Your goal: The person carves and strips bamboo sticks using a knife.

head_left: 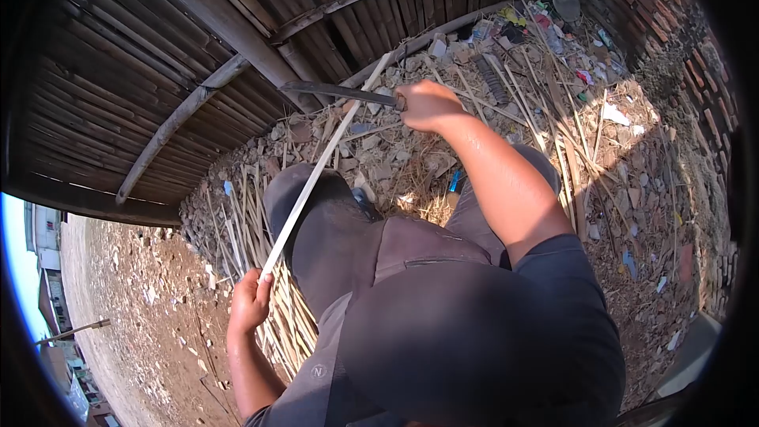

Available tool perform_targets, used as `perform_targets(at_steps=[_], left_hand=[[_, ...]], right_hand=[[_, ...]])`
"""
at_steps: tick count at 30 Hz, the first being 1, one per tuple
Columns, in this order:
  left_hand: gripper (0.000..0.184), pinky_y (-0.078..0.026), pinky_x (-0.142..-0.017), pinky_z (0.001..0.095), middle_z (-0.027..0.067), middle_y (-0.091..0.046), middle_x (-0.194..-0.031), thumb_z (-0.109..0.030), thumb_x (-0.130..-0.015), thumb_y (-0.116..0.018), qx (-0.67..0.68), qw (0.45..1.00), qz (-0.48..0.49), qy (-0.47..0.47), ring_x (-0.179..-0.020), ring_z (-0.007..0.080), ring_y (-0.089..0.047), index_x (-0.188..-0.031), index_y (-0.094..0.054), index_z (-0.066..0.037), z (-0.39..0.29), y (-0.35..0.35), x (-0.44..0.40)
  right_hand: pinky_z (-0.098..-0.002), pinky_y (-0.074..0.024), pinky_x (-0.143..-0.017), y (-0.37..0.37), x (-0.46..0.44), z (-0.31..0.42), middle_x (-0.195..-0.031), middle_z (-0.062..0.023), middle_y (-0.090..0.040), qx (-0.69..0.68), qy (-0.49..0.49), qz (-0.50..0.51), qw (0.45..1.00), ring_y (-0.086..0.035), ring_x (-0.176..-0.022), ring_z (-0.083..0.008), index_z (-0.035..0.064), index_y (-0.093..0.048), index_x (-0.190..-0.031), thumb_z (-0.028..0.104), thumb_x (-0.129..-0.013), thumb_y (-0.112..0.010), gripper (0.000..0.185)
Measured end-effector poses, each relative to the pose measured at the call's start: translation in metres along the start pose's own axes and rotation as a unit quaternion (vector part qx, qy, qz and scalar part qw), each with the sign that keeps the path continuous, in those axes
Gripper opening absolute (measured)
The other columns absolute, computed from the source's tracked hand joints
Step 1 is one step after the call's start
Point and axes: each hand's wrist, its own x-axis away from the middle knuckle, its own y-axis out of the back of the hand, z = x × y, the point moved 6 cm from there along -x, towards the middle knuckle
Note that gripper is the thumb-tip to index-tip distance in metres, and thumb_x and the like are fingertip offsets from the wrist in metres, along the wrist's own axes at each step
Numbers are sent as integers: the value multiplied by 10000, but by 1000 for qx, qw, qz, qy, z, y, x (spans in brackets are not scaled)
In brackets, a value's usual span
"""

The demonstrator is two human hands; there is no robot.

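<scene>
The rubble-strewn brown earth ground is bounded at its far edge by a slatted bamboo wall and along its right edge by a weathered red brick wall. Outward of the left hand the ground opens broadly; the brick wall stands well apart from the right arm. Ahead, room looks tighter: the tip of a long, dark, narrow-bladed metal knife shows against the foot of the bamboo wall.

The long, pale, flat bamboo-like strip has its near end pinched between the left hand's thumb and fingers. Its long axis slants away and rightward, passing above the left knee, its far end pointing toward the ground's far edge. The right hand is closed around the knife's handle. The blade points left, crossing the strip near its far end; whether they touch cannot be told. A loose bundle of thin, pale strips lies beside the left leg.
</scene>
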Motion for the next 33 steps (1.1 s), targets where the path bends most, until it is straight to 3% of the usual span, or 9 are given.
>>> perform_targets(at_steps=[2,6,9,11,13,19,22,29,33], left_hand=[[323,-415,-581,320,25,-518,-657,-259,-1058,-585,-2,1000,12,-14,-637,110,-449,-865,-582,0,5,-3,-2],[311,-422,-584,321,30,-533,-655,-252,-1058,-582,9,1000,13,-9,-631,119,-468,-875,-577,0,-2,-6,-3],[307,-425,-571,327,49,-554,-643,-254,-1053,-589,9,1000,7,-10,-609,129,-485,-886,-581,3,11,-9,-4],[306,-435,-562,341,79,-578,-639,-263,-1045,-601,-18,1000,3,1,-592,141,-500,-901,-589,6,13,-6,2],[306,-441,-566,345,87,-583,-644,-266,-1045,-602,-23,1000,-14,3,-596,142,-503,-902,-589,4,11,0,3],[303,-423,-576,317,32,-531,-648,-258,-1063,-575,39,999,0,-16,-625,107,-468,-896,-584,-5,35,-11,8],[293,-408,-577,296,2,-514,-654,-246,-1069,-567,87,996,9,5,-629,89,-449,-899,-586,-8,35,-15,10],[235,-375,-553,274,-27,-490,-649,-204,-1047,-607,100,995,-15,8,-614,63,-417,-913,-600,-10,27,-16,3],[234,-386,-517,298,-3,-519,-603,-223,-1023,-639,41,998,-50,0,-552,82,-439,-918,-605,-17,28,-28,-4]], right_hand=[[-461,-556,-935,10,18,24,-1151,-140,-725,-53,-17,8,998,-690,-1097,-338,184,-709,-1187,147,-848,-588,361],[-500,-561,-821,-20,37,79,-976,-178,-725,43,179,39,982,-696,-955,-405,95,-687,-1009,125,-753,-649,261],[-504,-554,-843,-21,32,64,-977,-194,-722,5,127,80,989,-696,-976,-404,88,-686,-1001,105,-757,-650,247],[-472,-518,-1002,-4,2,-6,-1181,-235,-700,-115,-99,13,988,-656,-1160,-392,34,-679,-1205,187,-829,-673,406],[-448,-528,-994,-6,-29,-65,-1237,-224,-688,-85,-122,-35,988,-658,-1160,-386,64,-700,-1187,206,-866,-653,354],[-431,-530,-986,-13,-18,-56,-1204,-252,-693,-189,-131,-150,962,-669,-1135,-401,33,-683,-1206,224,-809,-666,441],[-394,-534,-940,6,-11,-44,-1156,-256,-712,-247,-145,-70,956,-702,-1072,-354,-13,-601,-1362,288,-788,-740,663],[-408,-539,-916,22,-2,-12,-1128,-239,-723,-203,-66,-84,973,-711,-1053,-332,2,-596,-1381,245,-777,-711,661],[-490,-553,-809,-2,22,52,-938,-181,-729,-83,100,26,991,-692,-944,-412,92,-683,-1009,128,-736,-651,277]])
